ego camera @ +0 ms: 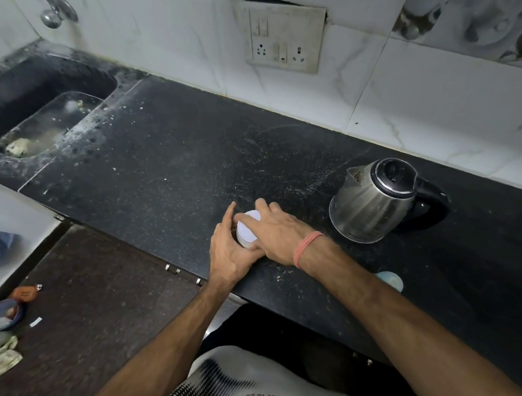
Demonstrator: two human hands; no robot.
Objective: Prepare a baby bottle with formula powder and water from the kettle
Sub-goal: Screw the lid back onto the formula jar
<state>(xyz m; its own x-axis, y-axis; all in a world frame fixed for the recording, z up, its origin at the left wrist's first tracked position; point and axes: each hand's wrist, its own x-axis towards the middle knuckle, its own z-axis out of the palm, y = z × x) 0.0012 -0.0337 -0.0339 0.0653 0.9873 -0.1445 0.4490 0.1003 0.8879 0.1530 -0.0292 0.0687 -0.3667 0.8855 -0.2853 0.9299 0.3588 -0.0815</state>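
Note:
A small white round container with a white lid stands near the front edge of the black counter. My left hand grips its side from the left. My right hand lies over its lid, fingers curled round the top. A steel electric kettle with a black handle stands to the right of my hands, lid closed. A pale blue rounded object, partly hidden behind my right forearm, sits near the counter's front; I cannot tell what it is.
A black sink with a tap is set in the counter's far left. A wall socket panel hangs on the tiled wall behind. Low at the left are a bowl and cloth on a dark surface.

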